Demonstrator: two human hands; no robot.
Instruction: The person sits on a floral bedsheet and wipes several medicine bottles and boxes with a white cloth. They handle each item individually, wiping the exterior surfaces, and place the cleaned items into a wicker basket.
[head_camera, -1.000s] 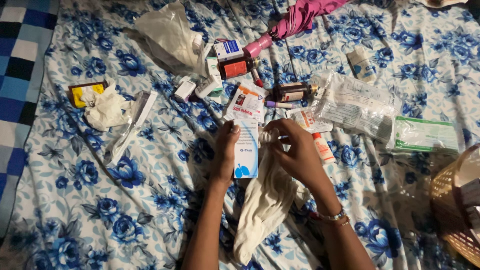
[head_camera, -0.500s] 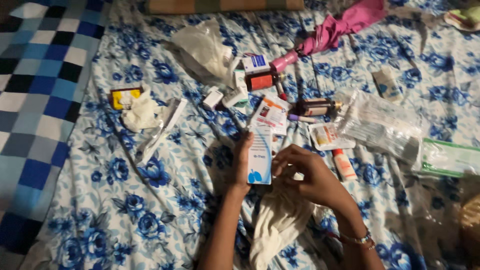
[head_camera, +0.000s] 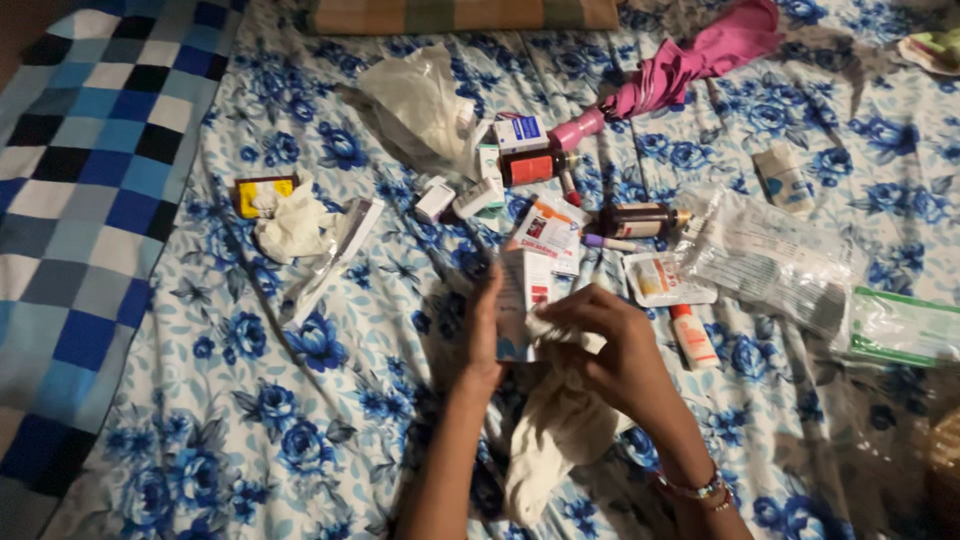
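Two hands at work over the blue floral bedsheet (head_camera: 300, 420), close together at mid-frame. Left hand (head_camera: 487, 335) closed round a tall white medicine carton (head_camera: 517, 300), held upright with its narrow side toward the camera. Right hand (head_camera: 610, 350) pinched on the mouth of a cream cloth bag (head_camera: 555, 435), fingers bunching the fabric just beside the carton's lower edge.

Likely trouble: bag mouth limp and only half gathered, so a carton corner could catch on a fold and slip out onto the sheet; one-handed hold on soft cloth, easy to lose. Dim light, too, making the opening hard to judge.

Carton: slim, rectangular, white with pale blue at the foot and a small red mark, crisp-edged, apparently unopened though flaps not clearly seen.

Further out: sachets (head_camera: 545, 228) and a small orange-capped tube (head_camera: 692, 338) near the hands, brown syrup bottles (head_camera: 640, 220), clear plastic packets (head_camera: 770, 255), crumpled tissue (head_camera: 290, 225), folded pink umbrella (head_camera: 680, 60), checked blue blanket (head_camera: 80, 200) at the left.
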